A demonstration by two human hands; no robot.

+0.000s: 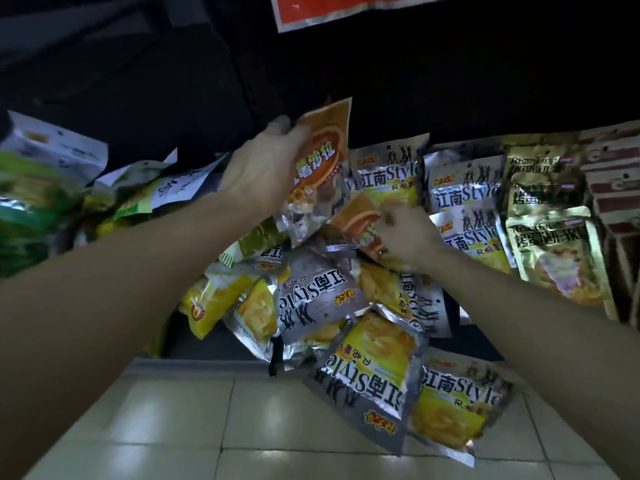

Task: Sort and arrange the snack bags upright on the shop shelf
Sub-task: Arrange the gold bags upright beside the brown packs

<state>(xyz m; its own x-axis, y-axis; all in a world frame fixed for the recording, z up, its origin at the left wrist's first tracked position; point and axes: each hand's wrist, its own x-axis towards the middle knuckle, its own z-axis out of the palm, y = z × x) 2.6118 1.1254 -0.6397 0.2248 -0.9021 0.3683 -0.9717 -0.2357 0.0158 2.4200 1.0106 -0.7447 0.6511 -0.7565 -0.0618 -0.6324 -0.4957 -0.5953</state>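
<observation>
Nearest me, silver-and-yellow snack bags spill over the shelf's front edge onto the tiled floor. My right hand pinches an orange bag atop the heap. Farther back, my left hand grips another orange bag, held up.

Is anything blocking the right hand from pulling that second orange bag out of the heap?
Nothing covers it: the right hand already pinches the orange bag from above. Its lower edge lies tucked among silver bags, and the left hand holds another orange bag just above.
</observation>
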